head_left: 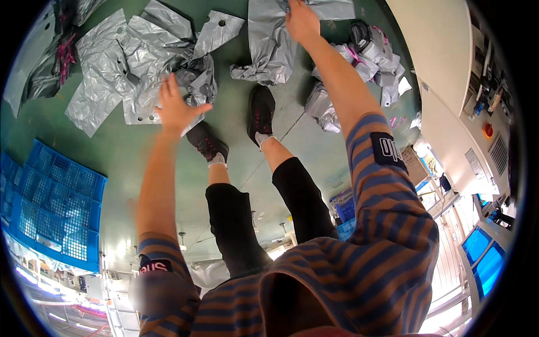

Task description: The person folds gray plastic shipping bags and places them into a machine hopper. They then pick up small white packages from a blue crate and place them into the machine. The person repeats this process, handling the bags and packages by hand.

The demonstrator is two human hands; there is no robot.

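Note:
My right hand (302, 22) reaches to the top edge of the view, its fingers closed on a crumpled silver plastic bag (270, 42) that spreads over the green floor. My left hand (178, 106) is open with fingers and thumb spread, holding nothing. It is over the near edge of a heap of silver plastic bags (143, 59), several with punched holes; whether it touches them I cannot tell. A smaller flat silver piece (219, 32) with a dark hole lies between the heap and the bag in my right hand.
Bundled silver bags with pink ties (376, 56) lie at the right. More grey bags (39, 62) sit far left. Blue mesh crates (62, 196) stand at the left. A pale machine cabinet (449, 112) with a red knob borders the right. My dark shoes (262, 109) are just below the bags.

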